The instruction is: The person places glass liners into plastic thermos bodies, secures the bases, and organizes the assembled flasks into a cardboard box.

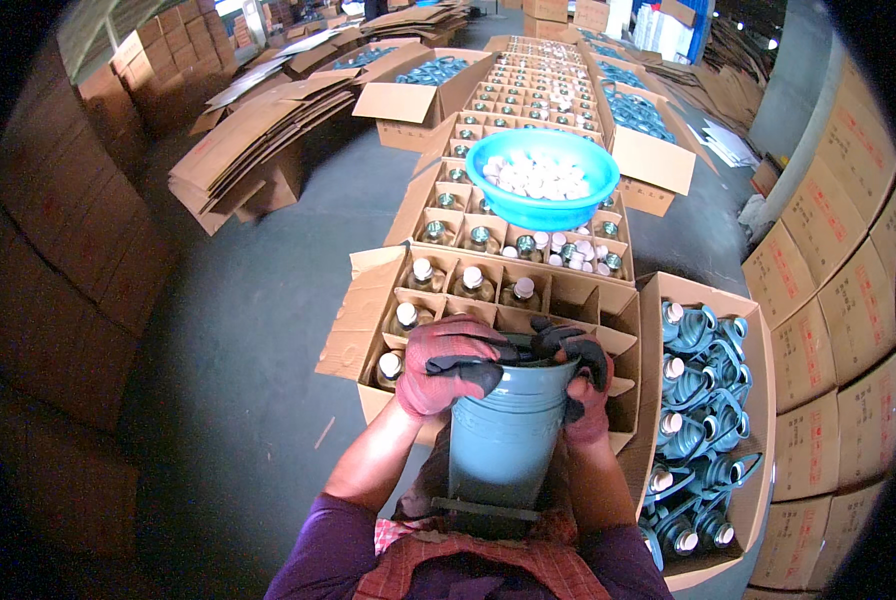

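A blue-grey bucket-shaped vessel (508, 427) stands tilted against my body. My gloved left hand (452, 364) grips its upper left rim, and my gloved right hand (584, 375) grips the right rim; a dark part shows between the hands at its mouth. Just beyond is a divided cardboard carton (379, 300) with glass bottles under white caps (472, 279) in its left and back cells; several right cells hold no bottle. Behind it, a blue plastic basin (542, 214) of white caps (538, 176) rests on a carton of bottles with loose caps among them.
On the right, an open carton (763, 450) holds blue-grey plastic parts with loops (692, 390) and several capped bottles. Stacked cartons (815, 352) line the far right. Flattened cardboard (245, 142) lies at the back left. A row of divided cartons (538, 75) runs away ahead.
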Available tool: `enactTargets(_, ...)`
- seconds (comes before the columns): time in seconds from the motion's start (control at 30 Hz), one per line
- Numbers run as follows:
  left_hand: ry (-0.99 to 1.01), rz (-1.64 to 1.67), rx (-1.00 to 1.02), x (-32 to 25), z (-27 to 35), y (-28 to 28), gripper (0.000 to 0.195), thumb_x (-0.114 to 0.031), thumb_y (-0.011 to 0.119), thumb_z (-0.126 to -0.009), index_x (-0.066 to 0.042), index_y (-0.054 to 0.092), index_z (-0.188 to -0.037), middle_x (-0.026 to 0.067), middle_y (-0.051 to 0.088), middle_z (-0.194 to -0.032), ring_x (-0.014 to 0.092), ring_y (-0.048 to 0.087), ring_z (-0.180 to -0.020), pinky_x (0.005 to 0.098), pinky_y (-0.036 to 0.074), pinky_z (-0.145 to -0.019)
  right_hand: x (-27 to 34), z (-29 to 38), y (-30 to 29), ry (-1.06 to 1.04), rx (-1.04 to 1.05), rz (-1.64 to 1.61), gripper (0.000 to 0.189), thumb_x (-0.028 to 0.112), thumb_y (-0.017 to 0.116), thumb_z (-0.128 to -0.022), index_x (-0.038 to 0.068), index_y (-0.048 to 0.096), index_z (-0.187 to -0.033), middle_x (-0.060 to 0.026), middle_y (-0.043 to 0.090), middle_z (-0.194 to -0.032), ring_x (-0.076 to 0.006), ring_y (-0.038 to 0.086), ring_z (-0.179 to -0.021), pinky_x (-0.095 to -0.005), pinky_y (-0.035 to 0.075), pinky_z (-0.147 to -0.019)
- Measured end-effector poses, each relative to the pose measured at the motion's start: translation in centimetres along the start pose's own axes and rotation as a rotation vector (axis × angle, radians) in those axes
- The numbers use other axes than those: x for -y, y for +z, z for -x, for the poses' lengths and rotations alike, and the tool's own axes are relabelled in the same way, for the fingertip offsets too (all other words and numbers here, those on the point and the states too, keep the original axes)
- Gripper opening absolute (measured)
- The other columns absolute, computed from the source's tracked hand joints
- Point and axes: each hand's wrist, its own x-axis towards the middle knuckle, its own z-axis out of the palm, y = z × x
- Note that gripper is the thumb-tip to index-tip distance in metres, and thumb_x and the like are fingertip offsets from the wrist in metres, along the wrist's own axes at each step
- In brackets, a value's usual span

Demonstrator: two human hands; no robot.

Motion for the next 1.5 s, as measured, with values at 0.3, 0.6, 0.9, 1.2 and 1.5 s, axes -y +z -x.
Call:
enactTargets(0.3,-0.044,-0.242,0.124,-2.4,2.8,-1.4,0.063,-0.053,0.071,-0.064,-0.003,0.059,-0.100,0.0162,0.061,-0.104,0.034,0.058,-0.097,0.0413,0.045,-0.084,0.9,0.0,-1.3,0.033,0.277,0.161,0.082,0.041,0.088,-0.043,0.003,0.053,-0.107,-0.0101,0.055,-0.102,-0.0251,0.051,-0.100,-0.0367,0.039,-0.089)
enactTargets(0.6,-0.131,-0.262,0.229,-2.6,0.7,-1.8,0.070,-0.049,0.076,-0.058,-0.004,0.057,-0.108,0.0141,0.059,-0.103,0.032,0.056,-0.093,0.0391,0.044,-0.081,0.1,-0.3,-1.7,0.079,0.246,0.227,0.077,0.035,0.087,-0.045,0.004,0.054,-0.107,-0.0068,0.054,-0.105,-0.0207,0.050,-0.102,-0.0346,0.039,-0.089)
enactTargets(0.9,-0.584,0.194,0.072,2.6,1.4,-1.2,0.048,0.001,0.073,-0.060,0.001,0.059,-0.106,0.0062,0.063,-0.097,0.011,0.058,-0.086,0.0260,0.048,-0.076,-2.4,-0.2,-0.1,0.384,0.000,-0.275,0.087,0.016,0.067,-0.062,0.010,0.030,-0.140,-0.0073,0.047,-0.123,-0.0185,0.046,-0.109,-0.0310,0.037,-0.094)
enactTargets(1.2,-0.791,0.383,-0.454,3.2,2.6,0.4,0.027,-0.003,0.061,-0.071,0.004,0.065,-0.097,0.0059,0.066,-0.086,0.010,0.058,-0.083,0.0233,0.047,-0.076,-2.8,0.5,-0.3,0.480,-0.024,-0.366,0.099,0.006,0.071,-0.057,0.014,0.023,-0.144,-0.0059,0.036,-0.139,-0.0199,0.039,-0.122,-0.0341,0.032,-0.101)
enactTargets(1.5,-0.564,0.242,-0.133,2.8,2.5,-1.6,0.026,-0.011,0.065,-0.068,0.005,0.065,-0.088,0.0149,0.065,-0.091,0.022,0.060,-0.089,0.0290,0.047,-0.077,-3.5,-0.8,-0.3,0.417,0.067,-0.277,0.105,0.010,0.076,-0.057,0.011,0.018,-0.145,-0.0070,0.036,-0.138,-0.0188,0.037,-0.123,-0.0324,0.026,-0.104)
